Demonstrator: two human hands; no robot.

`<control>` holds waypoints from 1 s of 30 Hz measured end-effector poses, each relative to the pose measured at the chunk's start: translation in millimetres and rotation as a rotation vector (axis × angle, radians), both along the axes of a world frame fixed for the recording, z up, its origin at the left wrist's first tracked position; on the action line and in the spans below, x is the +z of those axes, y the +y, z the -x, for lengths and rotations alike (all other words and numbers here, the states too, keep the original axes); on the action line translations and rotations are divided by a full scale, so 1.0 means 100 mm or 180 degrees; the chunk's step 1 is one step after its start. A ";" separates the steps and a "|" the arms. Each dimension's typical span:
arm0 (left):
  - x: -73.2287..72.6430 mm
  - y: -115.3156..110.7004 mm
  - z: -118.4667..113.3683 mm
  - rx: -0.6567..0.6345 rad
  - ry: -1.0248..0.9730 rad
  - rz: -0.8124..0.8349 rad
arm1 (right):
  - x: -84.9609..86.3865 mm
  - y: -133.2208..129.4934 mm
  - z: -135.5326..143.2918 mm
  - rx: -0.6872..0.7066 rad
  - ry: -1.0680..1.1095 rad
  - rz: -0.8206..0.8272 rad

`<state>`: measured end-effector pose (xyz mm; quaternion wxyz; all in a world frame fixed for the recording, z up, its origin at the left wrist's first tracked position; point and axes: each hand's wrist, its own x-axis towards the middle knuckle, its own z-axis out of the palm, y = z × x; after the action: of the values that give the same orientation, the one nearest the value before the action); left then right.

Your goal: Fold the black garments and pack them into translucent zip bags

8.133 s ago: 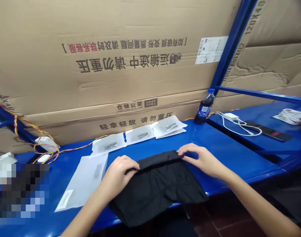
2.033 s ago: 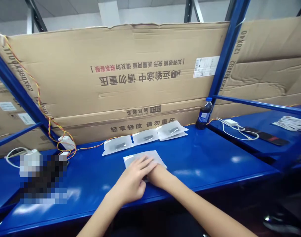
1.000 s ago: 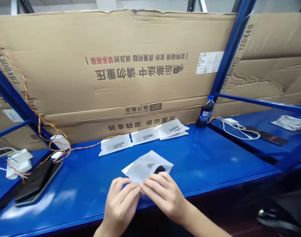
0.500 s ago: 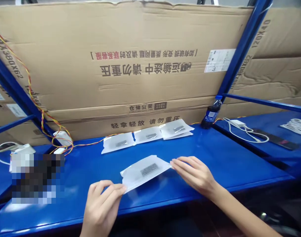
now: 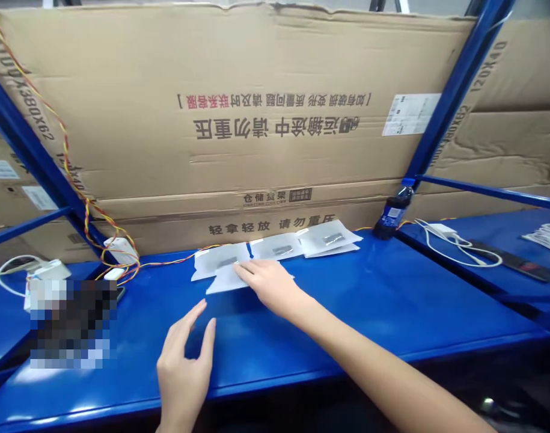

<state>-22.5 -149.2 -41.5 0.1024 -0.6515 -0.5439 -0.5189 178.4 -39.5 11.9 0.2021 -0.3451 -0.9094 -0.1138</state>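
My right hand (image 5: 275, 288) reaches across the blue shelf, its fingers closed on a translucent white pouch (image 5: 227, 280). The hand covers much of this pouch, which overlaps the front of another white pouch (image 5: 205, 260) at the left of the back row. Beside that one lies a pouch with a dark item showing through (image 5: 275, 248). Further right, a third spot holds white pouches, one on another (image 5: 331, 236). Nearer the front edge, my left hand (image 5: 185, 355) is open over the shelf, thumb and fingers apart, holding nothing.
Large cardboard (image 5: 275, 156) backs the blue shelf (image 5: 347, 313). A dark drink bottle (image 5: 393, 211) stands at the back right, near a white cable (image 5: 464, 246). Left are a white power adapter (image 5: 49, 276), twisted red-yellow wires (image 5: 88, 210) and a pixelated dark item (image 5: 74, 322).
The pouch was held between both hands near the front. My left hand has let go and opened, while my right hand has moved left and back with the pouch to the row.
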 end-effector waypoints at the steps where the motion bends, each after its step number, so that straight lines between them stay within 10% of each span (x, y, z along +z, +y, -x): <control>1: -0.03 0.01 0.01 0.0090 -0.0035 0.0153 | 0.06 0.16 0.11 -0.0087 0.0132 -0.0113; 4: -0.10 0.04 0.02 -0.0116 0.0180 0.0495 | 0.12 0.55 0.41 -0.0180 0.0345 -0.0106; 11: -0.18 0.06 0.03 -0.0250 0.0583 0.0445 | -0.33 0.81 0.63 -0.0295 0.0637 0.0699; 15: -0.19 0.08 0.04 -0.0285 0.0640 0.0430 | -0.36 0.79 0.27 -0.0676 0.2344 0.1920; 21: -0.18 0.10 0.07 -0.0356 0.0733 0.0386 | -0.44 0.72 -0.53 -0.1258 0.3121 0.3161; 30: -0.15 0.11 0.04 -0.0350 0.0832 0.0352 | -0.43 0.85 -0.59 -0.1426 0.4462 0.2401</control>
<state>-26.9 -137.8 -56.4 0.1078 -0.7470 -0.5171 -0.4036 237.6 45.6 -31.4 0.5656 -0.5538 -0.4592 0.4031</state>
